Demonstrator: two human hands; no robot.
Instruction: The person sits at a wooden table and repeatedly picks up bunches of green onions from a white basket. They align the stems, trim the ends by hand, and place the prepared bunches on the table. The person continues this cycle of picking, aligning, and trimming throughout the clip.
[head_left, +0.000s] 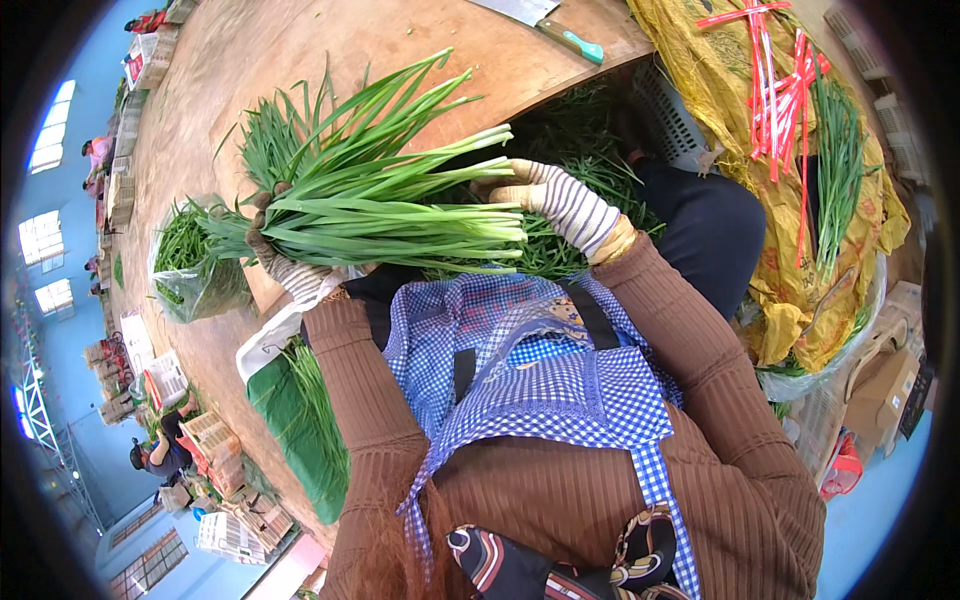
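A loose bunch of green leafy stalks, probably garlic chives (390, 225), lies across my left hand (281, 255), which wears a striped knit glove with soiled fingertips and grips the leafy part. The pale cut ends point right. My right hand (562, 202), in a matching striped glove, is at those ends with its fingers apart; whether a fingertip touches a stalk is hard to tell. More green leaves (277, 135) rest on the wooden board behind the bunch. Below my right hand, loose greens (555, 247) lie around my lap.
A cleaver with a wooden and teal handle (570, 41) lies at the board's edge (525, 105). Red-and-white ties (780, 112) and a bundle of greens (836, 172) sit on yellow sacking (795, 300) at right. A plastic bag of greens (199, 262) stands left. Another person (169, 450) sits farther off.
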